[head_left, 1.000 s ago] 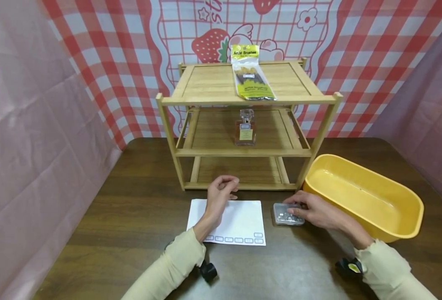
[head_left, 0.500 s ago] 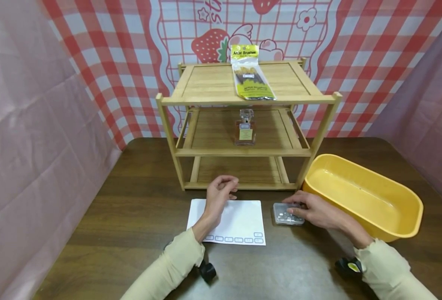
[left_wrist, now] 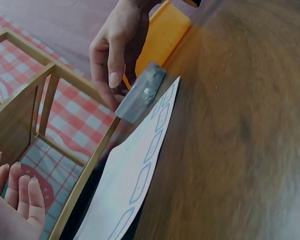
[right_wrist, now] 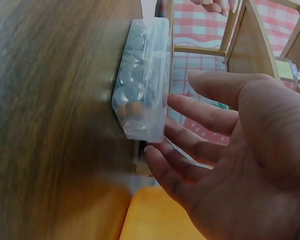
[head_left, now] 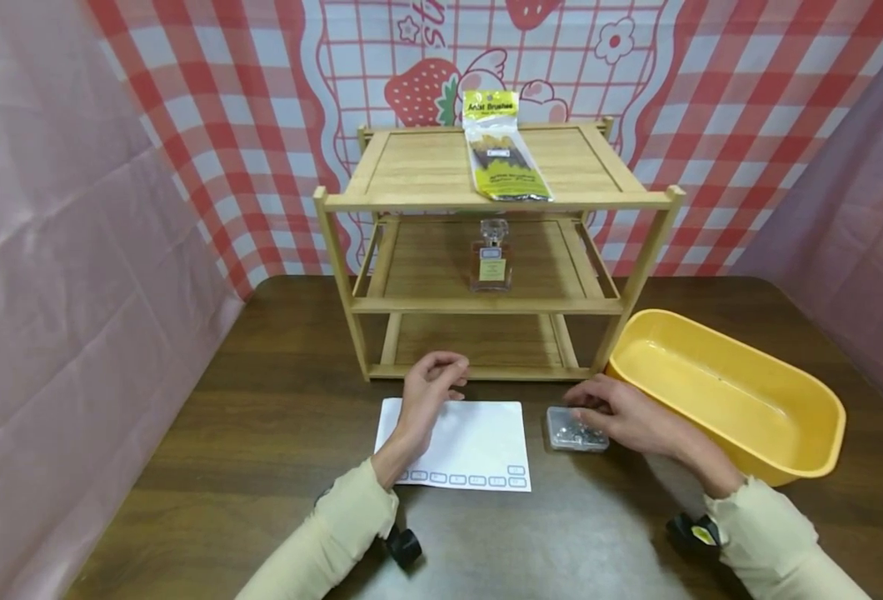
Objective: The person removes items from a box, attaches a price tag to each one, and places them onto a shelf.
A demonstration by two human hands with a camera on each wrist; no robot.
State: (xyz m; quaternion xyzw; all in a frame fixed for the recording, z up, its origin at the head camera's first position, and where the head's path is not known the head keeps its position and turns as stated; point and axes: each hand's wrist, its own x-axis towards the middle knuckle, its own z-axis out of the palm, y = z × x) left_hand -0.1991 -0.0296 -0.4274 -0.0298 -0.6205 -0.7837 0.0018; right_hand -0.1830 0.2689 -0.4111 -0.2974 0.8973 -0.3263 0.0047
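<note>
A small clear plastic box of silvery round pieces lies on the table, right of a white sheet of paper. My right hand hovers at the box's far right corner, fingers loosely bent. In the right wrist view the fingertips are right by the lid of the box, and the thumb stands away from it. Over the left part of the paper is my left hand, holding nothing, its fingers relaxed. Small blue-framed labels line the paper's near edge.
Behind the paper stands a three-tier wooden shelf. An Artist Brushes packet lies on its top tier, and a perfume bottle is on the middle one. A yellow tub sits at the right, close beside my right hand.
My right thumb and fingers have lifted a little off the box, which stays in place. The left hand has shifted slightly left over the paper.
</note>
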